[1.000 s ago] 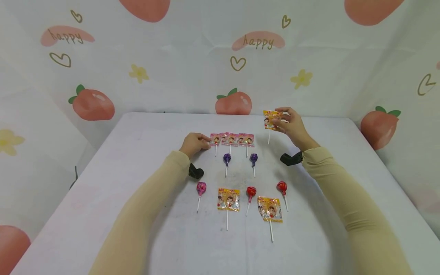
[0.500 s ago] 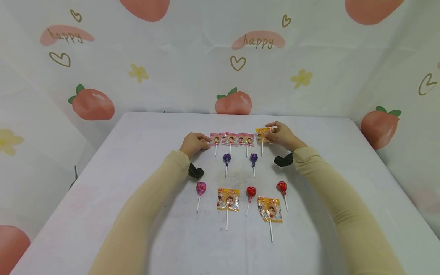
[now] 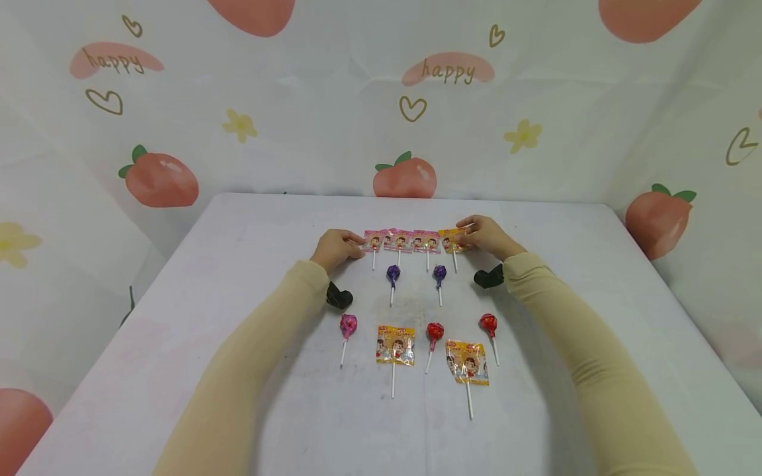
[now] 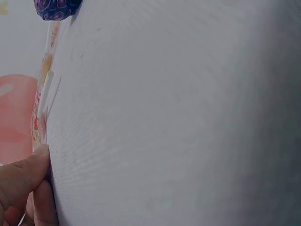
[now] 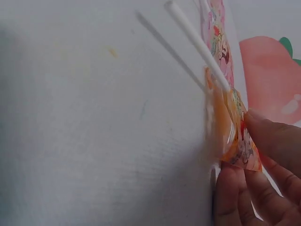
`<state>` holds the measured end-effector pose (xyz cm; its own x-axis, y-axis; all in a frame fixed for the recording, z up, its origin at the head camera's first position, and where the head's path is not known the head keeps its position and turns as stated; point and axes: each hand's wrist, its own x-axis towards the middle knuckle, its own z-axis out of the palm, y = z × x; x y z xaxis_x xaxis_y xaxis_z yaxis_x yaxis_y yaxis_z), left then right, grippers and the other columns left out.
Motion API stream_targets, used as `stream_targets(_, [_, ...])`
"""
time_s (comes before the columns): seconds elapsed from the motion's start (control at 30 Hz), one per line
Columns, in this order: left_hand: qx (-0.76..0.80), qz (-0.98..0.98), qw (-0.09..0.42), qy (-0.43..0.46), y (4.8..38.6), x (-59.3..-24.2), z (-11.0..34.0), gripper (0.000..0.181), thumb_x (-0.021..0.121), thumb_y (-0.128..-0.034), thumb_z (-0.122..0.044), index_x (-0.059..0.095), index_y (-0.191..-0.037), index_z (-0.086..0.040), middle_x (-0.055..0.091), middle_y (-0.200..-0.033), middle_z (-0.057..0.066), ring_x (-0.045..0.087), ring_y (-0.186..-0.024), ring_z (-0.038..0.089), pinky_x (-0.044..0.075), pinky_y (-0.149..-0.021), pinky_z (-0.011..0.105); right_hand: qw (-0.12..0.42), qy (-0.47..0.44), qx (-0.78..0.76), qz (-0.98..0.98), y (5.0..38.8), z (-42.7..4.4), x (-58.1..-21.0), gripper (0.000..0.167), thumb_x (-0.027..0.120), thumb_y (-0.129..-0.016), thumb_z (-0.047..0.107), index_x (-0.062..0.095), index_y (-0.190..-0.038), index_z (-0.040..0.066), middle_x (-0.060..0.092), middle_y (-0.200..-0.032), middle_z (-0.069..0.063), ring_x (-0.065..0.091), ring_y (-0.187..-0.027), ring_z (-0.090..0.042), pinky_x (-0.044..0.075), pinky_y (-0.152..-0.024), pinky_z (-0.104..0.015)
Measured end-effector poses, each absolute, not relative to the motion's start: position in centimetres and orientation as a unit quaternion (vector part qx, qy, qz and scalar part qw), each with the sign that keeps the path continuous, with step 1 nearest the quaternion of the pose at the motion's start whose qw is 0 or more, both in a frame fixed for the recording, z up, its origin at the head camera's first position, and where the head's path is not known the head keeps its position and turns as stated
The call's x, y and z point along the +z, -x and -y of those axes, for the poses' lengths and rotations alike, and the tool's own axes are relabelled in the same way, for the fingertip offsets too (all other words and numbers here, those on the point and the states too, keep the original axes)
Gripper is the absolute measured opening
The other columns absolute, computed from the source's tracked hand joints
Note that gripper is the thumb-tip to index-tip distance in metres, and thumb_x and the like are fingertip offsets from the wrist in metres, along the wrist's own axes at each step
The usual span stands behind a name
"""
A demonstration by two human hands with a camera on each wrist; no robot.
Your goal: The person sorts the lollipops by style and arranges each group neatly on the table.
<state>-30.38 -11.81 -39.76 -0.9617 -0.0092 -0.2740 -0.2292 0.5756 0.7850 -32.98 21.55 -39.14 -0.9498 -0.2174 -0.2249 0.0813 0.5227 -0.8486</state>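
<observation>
Three pink-wrapped lollipops [image 3: 398,240] lie side by side near the back of the table, sticks toward the front. At their right end, an orange-wrapped lollipop [image 3: 450,239] is pinched by my right hand [image 3: 485,237]. In the right wrist view the thumb and fingers of my right hand [image 5: 268,165] hold the edge of the orange wrapper [image 5: 239,136], beside a pink one [image 5: 220,42]. My left hand [image 3: 337,248] pinches the left edge of the leftmost pink wrapper; in the left wrist view the left thumb and fingers [image 4: 28,183] meet at its edge.
Two purple lollipops [image 3: 439,273] lie just in front of the row. Farther forward are a magenta lollipop [image 3: 348,325], two red ones [image 3: 488,322] and two orange-wrapped ones [image 3: 395,345]. A patterned cloth [image 3: 321,132] hangs behind the table [image 3: 268,225].
My right hand has come down and to the left, bringing the orange-wrapped lollipop from above the table to the right end of the pink row. The left hand has stayed in place.
</observation>
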Motion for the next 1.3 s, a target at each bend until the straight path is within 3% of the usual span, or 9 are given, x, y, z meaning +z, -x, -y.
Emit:
stream_targets(0.43, [0.453,-0.882,0.116,0.059,30.35,-39.69,11.86,0.027,0.076,-0.0826,-0.013,0.073,-0.109,-0.013,0.06,-0.082,0.003,0.049,-0.08,0.017,0.04,-0.075,0.028,0.152,0.039,-0.398,-0.904,33.08,-21.6,-39.05,0.045,0.065,-0.093,0.016,0.05,-0.131,-0.003,0.053,-0.122,-0.021,0.051,-0.081,-0.013,0.042,-0.068,-0.02])
stream_targets(1.03, [0.45,-0.882,0.124,0.065,30.43,-39.73,11.81,0.027,0.075,-0.0831,-0.013,0.072,-0.11,-0.014,0.063,-0.091,0.005,0.051,-0.085,0.018,0.041,-0.08,0.029,0.165,0.029,-0.383,-0.908,33.38,-21.63,-39.16,0.047,0.068,-0.09,0.02,0.051,-0.129,-0.002,0.048,-0.133,-0.024,0.05,-0.099,-0.024,0.041,-0.079,-0.026])
stream_targets(1.3, [0.455,-0.88,0.121,0.065,30.37,-39.73,11.86,0.026,0.075,-0.0829,-0.012,0.072,-0.109,-0.013,0.063,-0.089,0.004,0.051,-0.084,0.018,0.041,-0.079,0.029,0.16,0.034,-0.394,-0.905,33.05,-21.8,-38.81,0.047,0.066,-0.091,0.018,0.05,-0.131,-0.002,0.05,-0.13,-0.024,0.051,-0.095,-0.02,0.042,-0.076,-0.024])
